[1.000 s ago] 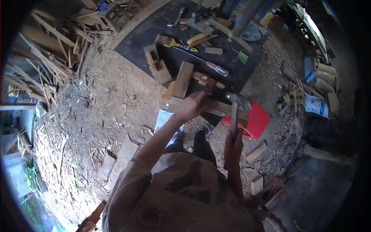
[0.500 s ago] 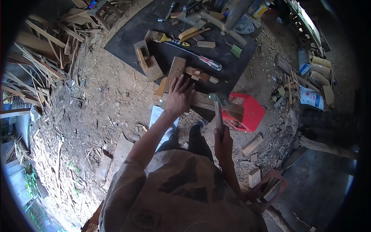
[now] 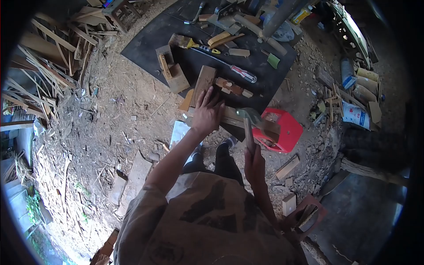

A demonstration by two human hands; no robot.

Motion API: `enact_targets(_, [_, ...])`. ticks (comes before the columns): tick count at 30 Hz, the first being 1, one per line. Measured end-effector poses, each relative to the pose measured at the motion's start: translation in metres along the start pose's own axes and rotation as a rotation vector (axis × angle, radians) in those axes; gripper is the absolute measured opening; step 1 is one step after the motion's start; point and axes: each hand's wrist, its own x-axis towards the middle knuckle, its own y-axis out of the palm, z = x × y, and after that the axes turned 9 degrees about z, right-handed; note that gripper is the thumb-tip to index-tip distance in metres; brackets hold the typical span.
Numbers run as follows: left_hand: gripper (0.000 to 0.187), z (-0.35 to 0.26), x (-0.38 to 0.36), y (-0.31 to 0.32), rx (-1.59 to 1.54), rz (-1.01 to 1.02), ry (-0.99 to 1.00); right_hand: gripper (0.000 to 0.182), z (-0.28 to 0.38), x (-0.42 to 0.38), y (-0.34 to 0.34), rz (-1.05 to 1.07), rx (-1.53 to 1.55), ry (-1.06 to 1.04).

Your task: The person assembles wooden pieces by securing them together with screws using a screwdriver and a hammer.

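My left hand [image 3: 206,114] lies flat, fingers spread, on a long wooden plank [image 3: 232,115] that runs across in front of me. A second board [image 3: 203,81] lies crosswise just beyond my fingertips. My right hand [image 3: 254,161] grips the handle of a hammer [image 3: 248,120], whose metal head hangs just above the plank's right part. My dark shoes show below the plank.
A red plastic stool [image 3: 286,130] sits under the plank's right end. On the black mat [image 3: 145,48] lie a wooden block [image 3: 171,70], a red-handled screwdriver [image 3: 242,73], a brush [image 3: 185,42] and wood offcuts. Scrap timber is piled at the left [image 3: 48,57]. Sacks lean at the right [image 3: 357,115].
My left hand came down from a loose raised hold and now presses flat on the plank. The hammer stayed raised in my right hand, shifting slightly left.
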Motion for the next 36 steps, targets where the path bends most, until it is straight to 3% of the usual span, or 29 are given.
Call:
enact_targets(3, [0.043,0.000,-0.001,-0.002,0.027,0.015,0.005,0.035,0.024,-0.004,-0.018,-0.037,0.071,0.121])
enact_targets(8, [0.042,0.000,-0.002,0.000,0.007,0.005,0.005,0.016,0.049,-0.008,-0.044,-0.229,0.305,-0.087])
enact_targets(12, [0.041,0.004,0.002,0.001,-0.106,-0.060,0.058,0.017,0.041,-0.009,-0.043,-0.220,0.376,-0.133])
enact_targets(19, [0.031,-0.011,-0.011,-0.018,-0.230,-0.148,0.055,0.024,0.008,-0.012,-0.013,-0.140,0.469,0.309])
enact_targets(21, [0.031,-0.022,-0.007,-0.022,-0.246,-0.153,0.087,0.025,-0.006,-0.013,-0.011,-0.136,0.477,0.332])
enact_targets(27, [0.023,-0.074,0.059,-0.013,-0.197,-0.121,0.170,0.025,-0.030,-0.016,-0.020,-0.186,0.574,0.365])
enact_targets(30, [0.021,-0.098,0.116,0.012,-0.043,0.021,0.121,0.026,-0.037,-0.015,-0.032,-0.182,0.530,0.358])
enact_targets(33, [0.024,-0.111,0.183,0.059,0.321,0.140,0.094,0.026,-0.055,-0.010,-0.042,-0.188,0.498,0.359])
enact_targets(36, [0.028,-0.119,0.211,0.085,0.238,0.209,-0.029,0.023,-0.065,-0.013,-0.044,-0.191,0.605,0.378])
